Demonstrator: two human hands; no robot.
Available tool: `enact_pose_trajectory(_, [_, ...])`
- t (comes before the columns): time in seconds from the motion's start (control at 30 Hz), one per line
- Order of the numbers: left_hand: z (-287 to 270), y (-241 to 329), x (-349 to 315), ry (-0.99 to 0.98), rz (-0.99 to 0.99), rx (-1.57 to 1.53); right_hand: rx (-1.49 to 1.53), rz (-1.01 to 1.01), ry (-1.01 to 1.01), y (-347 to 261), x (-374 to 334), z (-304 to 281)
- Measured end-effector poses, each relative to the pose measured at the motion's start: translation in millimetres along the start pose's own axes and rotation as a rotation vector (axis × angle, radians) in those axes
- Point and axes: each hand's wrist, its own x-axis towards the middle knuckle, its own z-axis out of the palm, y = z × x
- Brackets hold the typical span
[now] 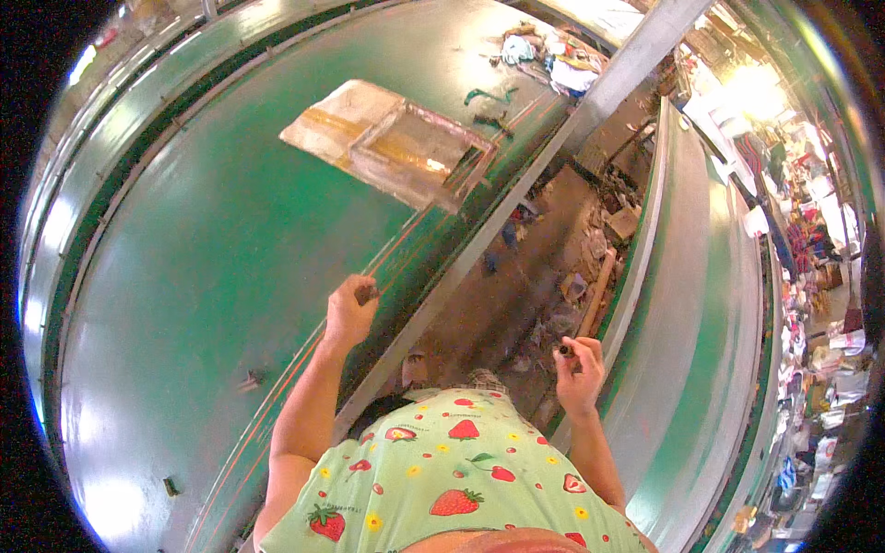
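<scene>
The hands are held apart: a small dark cylindrical piece is pinched at the fingertips of the right hand, right of centre, well to the lower right of the left hand, its long axis unreadable as it is apparently seen end-on. The left hand, left of centre, is curled over the green conveyor belt; whether anything is gripped cannot be told. Nearer to that hand, a taped cardboard box is noted at upper centre, untouched, its long axis running from upper left to lower right.
</scene>
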Motion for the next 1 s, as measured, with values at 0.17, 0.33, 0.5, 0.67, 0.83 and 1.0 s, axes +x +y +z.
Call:
enact_pose_trajectory(0.17, [21, 19, 38, 0.278, -0.025, 0.200, 0.225, -0.090, -0.145, 50, 91, 47])
enact_pose_trajectory(0.33, [57, 45, 72, 0.395, -0.171, 0.023, 0.274, -0.137, -0.163, 123, 212, 76])
enact_pose_trajectory(0.5, [108, 67, 128, 0.627, -0.301, 0.127, 0.536, -0.131, -0.190, 196, 329, 108])
enact_pose_trajectory(0.67, [149, 67, 175, 0.780, -0.327, 0.252, 0.603, -0.059, -0.247, 247, 413, 120])
enact_pose_trajectory(0.83, [163, 62, 174, 0.851, -0.266, 0.471, 0.763, 0.142, -0.357, 264, 452, 150])
enact_pose_trajectory(1.0, [196, 86, 180, 0.915, -0.052, 0.393, 0.792, 0.164, -0.398, 258, 458, 169])
